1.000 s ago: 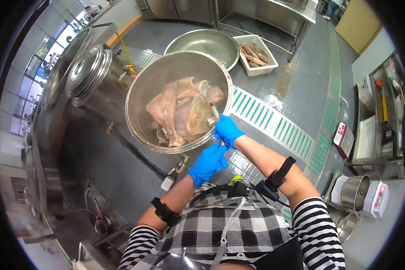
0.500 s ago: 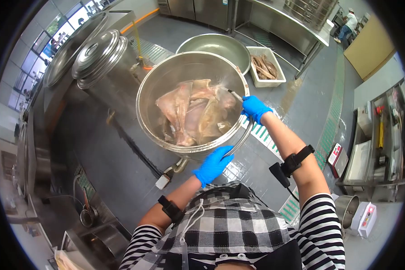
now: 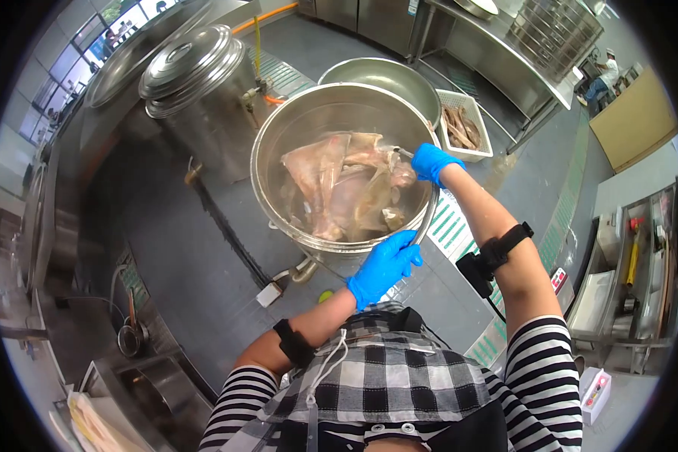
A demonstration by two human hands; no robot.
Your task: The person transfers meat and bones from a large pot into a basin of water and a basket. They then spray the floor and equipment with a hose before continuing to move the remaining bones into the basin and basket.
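Observation:
A large round steel pot (image 3: 262, 188) stands in front of me, holding large pieces of pale pinkish meat and bone (image 3: 331, 177) in liquid. My right hand (image 3: 434, 164), in a blue glove, is closed round a grey hose (image 3: 429, 218) at the pot's right rim. The hose's narrow end points over the meat. Lower down, my left hand (image 3: 384, 267), also blue-gloved, is closed on the same hose by the pot's near rim. Part of the hose is hidden behind my fingers.
Behind the pot are a wide shallow metal basin (image 3: 388, 75) and a white crate (image 3: 481, 147) of brownish pieces. A tall lidded pot (image 3: 192, 71) stands left. A dark pipe (image 3: 226, 230) crosses the floor. Another person (image 3: 607, 75) stands far right.
The view has shifted, so the pot and background sit further right. My left hand has come up and right, nearer the rim. My right hand still holds the hose over the pot.

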